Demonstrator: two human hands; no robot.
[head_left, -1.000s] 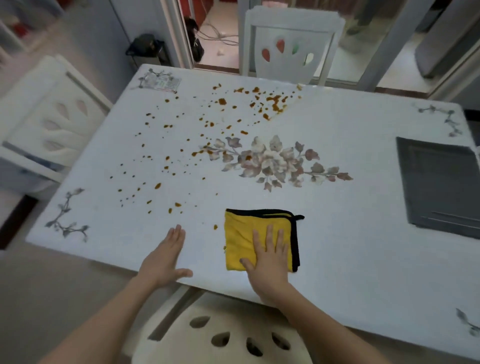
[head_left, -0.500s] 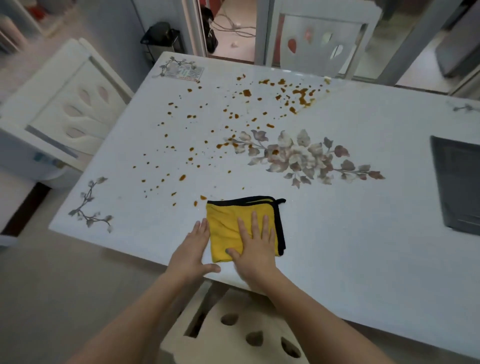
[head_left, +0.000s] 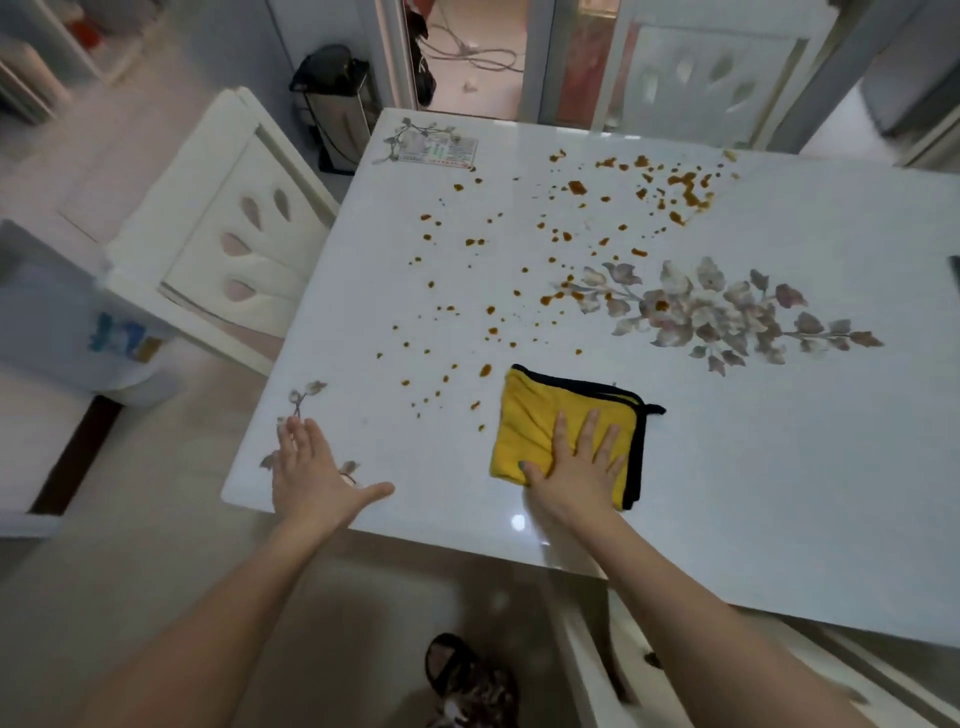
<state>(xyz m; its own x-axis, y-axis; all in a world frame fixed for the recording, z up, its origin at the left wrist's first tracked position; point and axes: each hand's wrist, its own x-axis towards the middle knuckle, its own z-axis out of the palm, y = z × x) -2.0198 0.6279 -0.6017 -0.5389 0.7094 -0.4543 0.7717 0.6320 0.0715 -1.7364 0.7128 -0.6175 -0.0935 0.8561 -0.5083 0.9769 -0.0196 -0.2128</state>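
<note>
A folded yellow cloth (head_left: 540, 415) with a black border lies on the white table (head_left: 753, 467) near its front edge. My right hand (head_left: 576, 462) presses flat on the cloth's near half, fingers straight and spread. My left hand (head_left: 311, 467) rests flat on the table's front left corner, thumb out, apart from the cloth. Several brown sauce spots (head_left: 519, 270) are scattered over the table's left and far parts, the nearest ones just left of the cloth.
A white chair (head_left: 223, 244) stands at the table's left side, another (head_left: 706, 78) at the far side. A third chair (head_left: 675, 670) is under the near edge. A printed card (head_left: 441, 150) lies on the far left corner. My foot (head_left: 467, 675) shows below.
The view has swung left and I have stepped left. My left hand slid away from the cloth to the table's front left corner. The cloth with my right hand on it turned slightly.
</note>
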